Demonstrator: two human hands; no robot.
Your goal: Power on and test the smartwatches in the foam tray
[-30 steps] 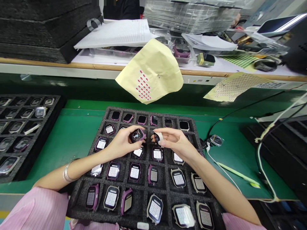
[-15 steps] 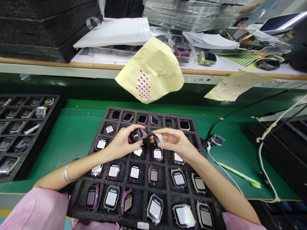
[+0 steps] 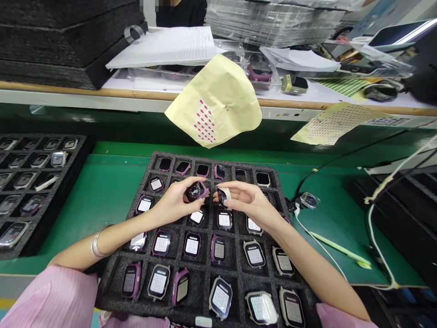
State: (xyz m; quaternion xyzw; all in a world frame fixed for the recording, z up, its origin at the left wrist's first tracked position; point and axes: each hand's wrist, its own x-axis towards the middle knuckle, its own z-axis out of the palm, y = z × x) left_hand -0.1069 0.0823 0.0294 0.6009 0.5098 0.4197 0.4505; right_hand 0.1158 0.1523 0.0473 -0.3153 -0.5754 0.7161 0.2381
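A black foam tray [image 3: 235, 230] of square pockets lies on the green surface, with watches in purple and pale cases, many showing lit white screens. Above its upper middle, my left hand [image 3: 177, 198] grips a purple watch [image 3: 195, 191] with a lit dial, fingers on its edges. Just to the right, my right hand [image 3: 242, 198] pinches a pale watch [image 3: 224, 196], tilted so that its dark face points left. The two watches are close together but apart. My fingers partly cover the pockets beneath them.
A second tray [image 3: 44, 218] of watches lies at the left. Yellow sticker sheets [image 3: 221, 100] hang from the shelf edge [image 3: 146, 94]. Cables and a green pen-like stick [image 3: 341, 248] lie at the right. Beyond the shelf, a person's dark clothing [image 3: 180, 13] shows.
The pale watch in my right hand has turned slightly and risen a little. My left hand still holds the purple watch, its dial tilted slightly differently. Behind the shelf, the person has shifted.
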